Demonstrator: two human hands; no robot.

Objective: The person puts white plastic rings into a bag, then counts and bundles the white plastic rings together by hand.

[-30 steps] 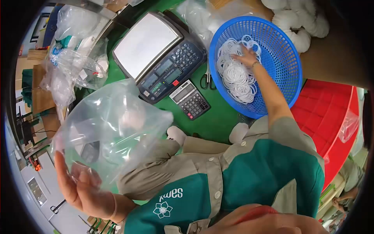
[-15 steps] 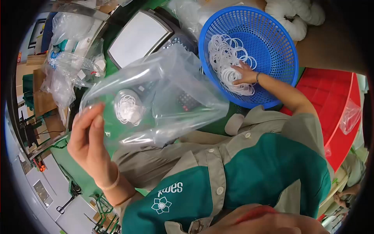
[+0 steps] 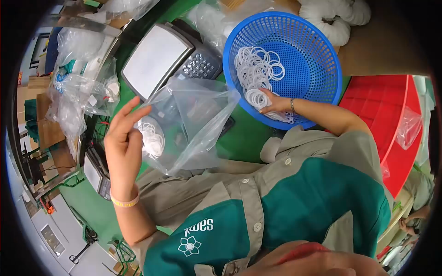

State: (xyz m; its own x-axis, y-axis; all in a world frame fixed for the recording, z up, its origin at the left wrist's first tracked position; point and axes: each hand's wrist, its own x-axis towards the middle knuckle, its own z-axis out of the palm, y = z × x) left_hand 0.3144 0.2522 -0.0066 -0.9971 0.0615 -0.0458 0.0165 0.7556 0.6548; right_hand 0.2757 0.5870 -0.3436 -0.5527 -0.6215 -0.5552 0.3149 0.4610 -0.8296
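Observation:
My left hand point(image 3: 125, 142) is raised, its fingers at the edge of a clear plastic bag point(image 3: 195, 119) that spreads to the right. The bag looks pinched in that hand, though the exact contact is hard to see. My right hand point(image 3: 276, 103) is inside a blue perforated basket point(image 3: 338, 76), its fingers curled around some white rings point(image 3: 258, 97). More loose white rings point(image 3: 258, 62) lie heaped along the basket's left side. Just right of my left hand, a round clear dish or bag holds white rings point(image 3: 152, 140), partly seen behind the plastic.
A scale with a pale plate point(image 3: 156, 57) and keypad stands beyond the bag. Another device like a scale point(image 3: 97, 177) is at the left. Plastic bags point(image 3: 80, 92) are piled on the left, white bundles point(image 3: 334, 23) lie behind the basket, and a red container point(image 3: 380, 122) is at right.
My left hand has moved right and its fingers point more upward. The bag has shrunk together and uncovered the scale's keypad. My right hand has shifted slightly down-left in view, fingers closing on rings.

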